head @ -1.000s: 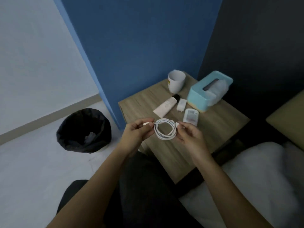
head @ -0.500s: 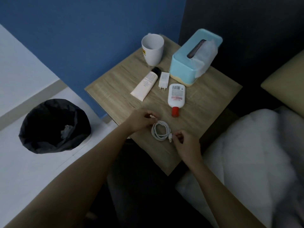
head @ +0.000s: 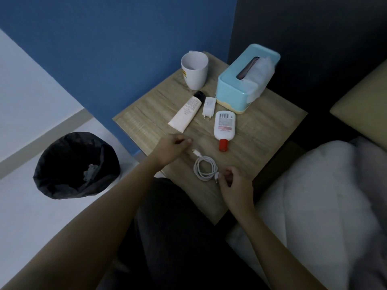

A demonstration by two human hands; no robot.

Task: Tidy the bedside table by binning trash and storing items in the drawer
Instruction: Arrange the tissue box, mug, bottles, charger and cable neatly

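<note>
A coiled white cable (head: pixel 205 167) lies on the wooden bedside table (head: pixel 261 135) near its front edge. My left hand (head: pixel 171 148) hovers just left of the cable's upper plug, fingers loosely curled, holding nothing. My right hand (head: pixel 234 185) sits at the cable's lower plug, fingertips close to it but apart from it. Further back lie a white tube with a black cap (head: pixel 187 110), a white charger plug (head: pixel 209 107) and a white bottle with a red cap (head: pixel 224 127). No drawer is visible.
A white mug (head: pixel 194 70) and a light-blue tissue box (head: pixel 245 78) stand at the back of the table. A black-lined bin (head: pixel 75 164) with crumpled trash sits on the floor to the left. White bedding (head: pixel 324 195) lies to the right; a blue wall stands behind.
The cable was held up between both hands a second ago; it now rests on the table and both hands have let go. The view has tilted down.
</note>
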